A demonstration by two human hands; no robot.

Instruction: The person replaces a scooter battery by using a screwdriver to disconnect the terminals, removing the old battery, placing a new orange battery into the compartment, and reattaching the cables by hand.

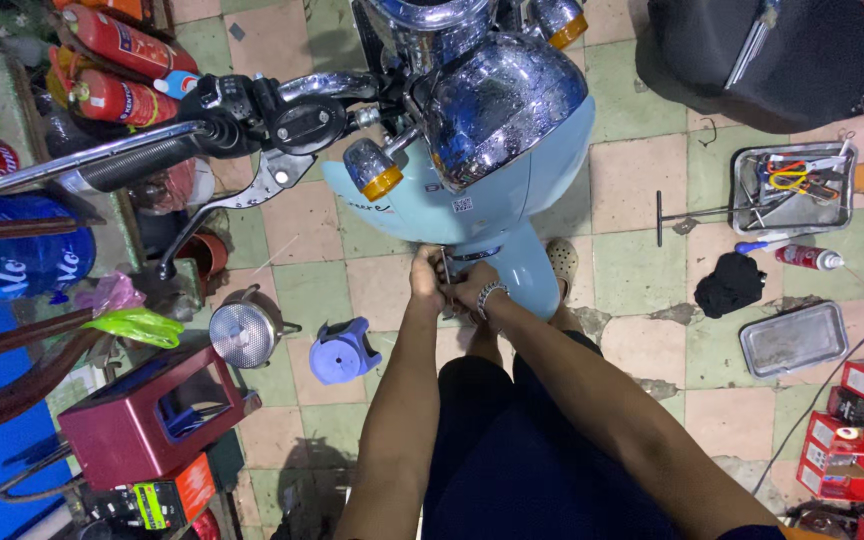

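Observation:
A light blue scooter (pixel 522 190) stands in front of me, with a chrome headlight (pixel 497 100) and amber indicators. Both my arms reach down to the bottom of its front fender. My left hand (pixel 426 278) and my right hand (pixel 474 290) are closed together around a thin metal tool (pixel 446 268) held upright against the fender. A metal bracelet (pixel 489 293) sits on my right wrist. The tool's tip is hidden behind my fingers.
The handlebar with brake lever (pixel 152 150) juts out at left. A loose round lamp (pixel 243 333), a small blue stool (pixel 342 350) and a maroon stool (pixel 147 420) lie on the tiled floor. At right are a tool tray (pixel 790 188), an empty tray (pixel 794 338), a spray can (pixel 808 258) and red boxes (pixel 852 430).

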